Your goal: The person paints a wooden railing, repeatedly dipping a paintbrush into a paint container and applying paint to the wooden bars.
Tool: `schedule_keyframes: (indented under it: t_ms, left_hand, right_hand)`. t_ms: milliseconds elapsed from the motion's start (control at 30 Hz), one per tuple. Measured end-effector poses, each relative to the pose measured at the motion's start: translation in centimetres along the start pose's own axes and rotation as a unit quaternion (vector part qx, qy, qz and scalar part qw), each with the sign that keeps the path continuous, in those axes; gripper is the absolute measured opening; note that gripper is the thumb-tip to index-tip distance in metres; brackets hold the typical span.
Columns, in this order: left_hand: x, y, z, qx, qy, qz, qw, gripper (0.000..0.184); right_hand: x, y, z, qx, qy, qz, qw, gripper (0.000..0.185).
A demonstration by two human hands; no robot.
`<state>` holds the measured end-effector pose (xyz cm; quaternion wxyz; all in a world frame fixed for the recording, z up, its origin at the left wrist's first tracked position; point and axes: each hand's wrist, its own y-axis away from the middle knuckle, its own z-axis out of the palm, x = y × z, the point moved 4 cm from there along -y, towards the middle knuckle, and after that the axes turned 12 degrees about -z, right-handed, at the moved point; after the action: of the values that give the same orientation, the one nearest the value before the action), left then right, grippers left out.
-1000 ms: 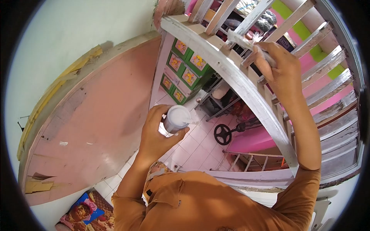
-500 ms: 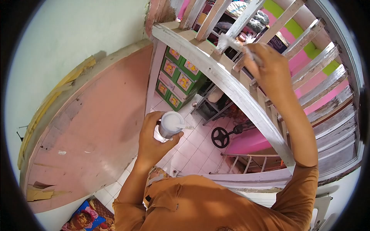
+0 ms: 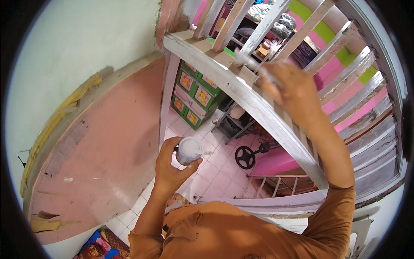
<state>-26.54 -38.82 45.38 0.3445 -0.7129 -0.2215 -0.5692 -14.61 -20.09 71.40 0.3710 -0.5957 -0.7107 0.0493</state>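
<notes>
Curling half-open around a cylindrical greyish tub [image 3: 184, 160] of white liquid [image 3: 188, 147], the left hand [image 3: 170, 166] held it at left; the right hand [image 3: 291, 88] was closed on a blurred whitish brush [image 3: 247, 59] farther right, near a white wooden slat [image 3: 268, 26].

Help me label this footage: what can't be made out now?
Brush bristles, head view: blurred.
Brush grip, head view: hidden by the right hand.
Outer wall of the container, head view: partly covered by the left hand.
Patterned cloth, head view: cut off by the picture's bottom edge.
</notes>
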Motion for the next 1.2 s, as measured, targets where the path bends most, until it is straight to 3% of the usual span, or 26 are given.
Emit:
schedule_keyframes:
  t_ms: [67, 233, 333, 400, 467, 567, 633, 733, 867, 933, 1000, 1200]
  left_hand:
    - [0.1, -0.1, 0.3, -0.003, 0.000, 0.005, 1.000, 0.060]
    - [0.1, 0.1, 0.5, -0.009, 0.004, 0.002, 1.000, 0.060]
    - [0.1, 0.2, 0.7, -0.004, 0.003, 0.008, 1.000, 0.060]
    - [0.4, 0.3, 0.7, -0.002, 0.002, 0.007, 1.000, 0.060]
    - [0.6, 0.4, 0.7, 0.002, 0.004, 0.010, 1.000, 0.060]
    - [0.5, 0.5, 0.9, -0.011, -0.005, 0.007, 1.000, 0.060]
    - [0.4, 0.6, 1.0, 0.004, -0.001, 0.030, 1.000, 0.060]
    - [0.7, 0.6, 0.8, 0.006, -0.004, 0.037, 0.999, 0.059]
    - [0.9, 0.8, 0.8, 0.006, -0.006, 0.041, 0.999, 0.059]
    - [1.2, 0.9, 1.0, -0.005, 0.011, 0.010, 1.000, 0.058]
    - [1.2, 1.1, 1.0, -0.009, 0.008, 0.014, 1.000, 0.059]
    - [1.2, 1.1, 1.0, -0.008, 0.001, 0.018, 1.000, 0.059]
  right_hand:
    - [-0.7, 0.5, 0.8, -0.055, -0.009, -0.010, 0.998, 0.016]
    - [1.2, -0.7, -1.7, -0.023, 0.069, 0.015, 0.997, 0.015]
    - [3.1, -2.2, -4.2, 0.068, 0.111, 0.007, 0.991, 0.018]
    - [3.9, -3.2, -6.3, 0.131, 0.210, 0.029, 0.968, 0.020]
    - [4.1, -3.6, -7.0, 0.164, 0.213, 0.052, 0.962, 0.022]
    - [3.2, -3.2, -6.7, 0.203, 0.226, 0.012, 0.953, 0.021]
    - [2.3, -2.6, -5.2, 0.107, 0.186, 0.005, 0.977, 0.019]
    - [2.4, -2.5, -5.5, 0.111, 0.107, 0.051, 0.987, 0.016]
    - [4.5, -4.6, -9.1, 0.234, 0.194, 0.034, 0.952, 0.021]
    - [4.9, -4.6, -9.5, 0.233, 0.177, 0.019, 0.956, 0.023]
    - [4.6, -4.1, -8.0, 0.126, 0.167, 0.041, 0.977, 0.023]
    - [4.1, -5.5, -10.1, 0.202, 0.166, 0.072, 0.963, 0.025]
